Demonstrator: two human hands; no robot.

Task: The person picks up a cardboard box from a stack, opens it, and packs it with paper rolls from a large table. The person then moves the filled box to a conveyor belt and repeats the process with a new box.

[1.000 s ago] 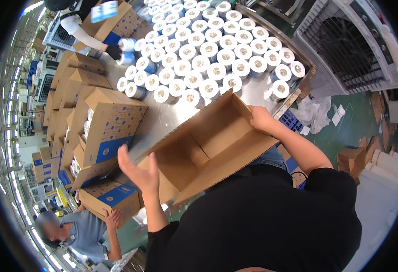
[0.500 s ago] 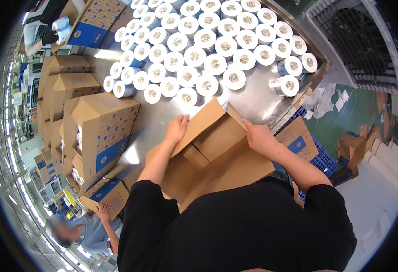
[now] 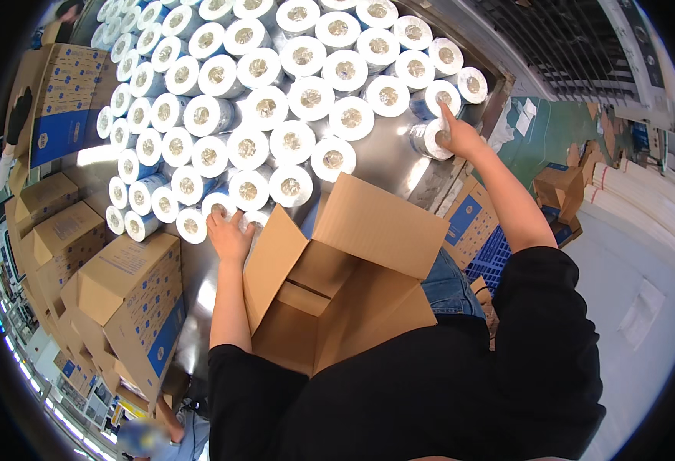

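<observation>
An open cardboard box point(image 3: 376, 300) with raised flaps stands against my body, its inside holding nothing that I can see. Just beyond its left flap, my left hand point(image 3: 230, 235) has its fingers curled over a film-wrapped paper roll point(image 3: 219, 203). My right hand point(image 3: 464, 140) is stretched out to the table's right side, its thumb and fingers on a paper roll point(image 3: 426, 140) at the edge of the group; the index finger reaches to the roll behind it. Many more white rolls point(image 3: 291, 140) with blue wrapping stand close together on the metal table point(image 3: 399, 165).
Printed cartons point(image 3: 134, 284) line the left side, with another blue-marked carton point(image 3: 69, 107) farther back. A co-worker point(image 3: 172, 430) is at lower left. On the right are a blue plastic crate point(image 3: 488, 257), a flattened carton point(image 3: 468, 215) and a large grilled machine point(image 3: 575, 46).
Both hands have let go of the box flaps. My left hand has moved to the rolls at left, my right hand to those at far right. The view has turned.
</observation>
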